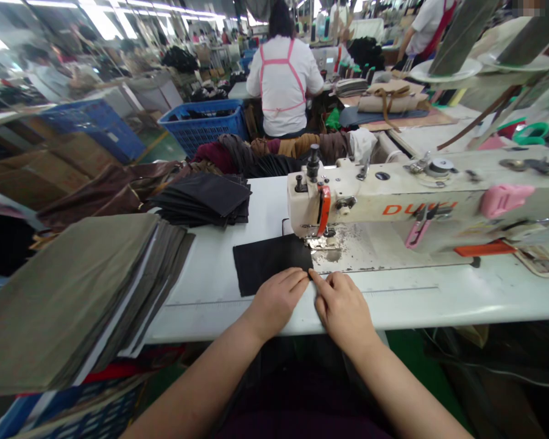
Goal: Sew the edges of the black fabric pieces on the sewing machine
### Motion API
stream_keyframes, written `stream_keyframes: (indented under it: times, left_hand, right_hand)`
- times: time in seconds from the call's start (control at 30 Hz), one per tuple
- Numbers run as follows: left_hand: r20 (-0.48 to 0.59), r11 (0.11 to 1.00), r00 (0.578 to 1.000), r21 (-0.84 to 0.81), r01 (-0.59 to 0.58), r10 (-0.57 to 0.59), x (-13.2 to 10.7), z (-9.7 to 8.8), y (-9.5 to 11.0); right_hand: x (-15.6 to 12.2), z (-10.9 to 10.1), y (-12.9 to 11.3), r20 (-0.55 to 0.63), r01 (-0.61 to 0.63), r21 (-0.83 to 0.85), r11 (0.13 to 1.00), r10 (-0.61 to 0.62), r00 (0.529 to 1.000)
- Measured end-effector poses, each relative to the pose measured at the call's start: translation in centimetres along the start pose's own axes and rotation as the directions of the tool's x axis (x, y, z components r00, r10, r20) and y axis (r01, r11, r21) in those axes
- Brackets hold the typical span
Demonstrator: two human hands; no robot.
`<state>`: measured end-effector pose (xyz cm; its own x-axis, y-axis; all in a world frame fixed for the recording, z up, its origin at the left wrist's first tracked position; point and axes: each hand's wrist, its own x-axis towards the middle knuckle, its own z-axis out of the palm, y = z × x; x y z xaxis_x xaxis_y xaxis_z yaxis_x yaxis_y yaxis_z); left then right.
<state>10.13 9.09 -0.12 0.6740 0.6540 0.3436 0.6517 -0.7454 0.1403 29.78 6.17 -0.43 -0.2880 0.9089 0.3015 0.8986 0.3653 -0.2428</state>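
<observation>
A black rectangular fabric piece [272, 259] lies flat on the white sewing table, its far right corner at the presser foot [317, 244] of the sewing machine [370, 201]. My left hand [278, 299] grips the near right edge of this piece, fingers pressed together. Right beside it, my right hand [342, 305] has its index finger and thumb at the same corner, the other fingers curled in. The two hands' fingertips almost meet there. What lies under the fingertips is hidden.
Left stand a stack of black fabric pieces [205, 198] and a large pile of olive-grey panels [73, 286] overhanging the table. Pink-handled snips [419, 228] rest on the machine's side. Behind are bunched cloth [297, 146], a blue crate [205, 125] and a seated person [283, 79].
</observation>
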Motion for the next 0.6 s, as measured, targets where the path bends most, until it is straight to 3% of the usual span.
stream_keyframes:
  times: [0.13,0.6]
  left_hand:
    - [0.019,0.999,1.000,0.047,-0.016,0.015,-0.4,0.2,-0.4]
    - [0.066,0.997,0.995,0.021,0.075,-0.077,2.6,0.9,-3.8]
  right_hand:
    - [0.9,0.3,0.0,0.020,-0.013,-0.044,0.999,0.014,1.000]
    - [1.0,0.8,0.3,-0.019,-0.052,0.003,0.999,0.052,0.998]
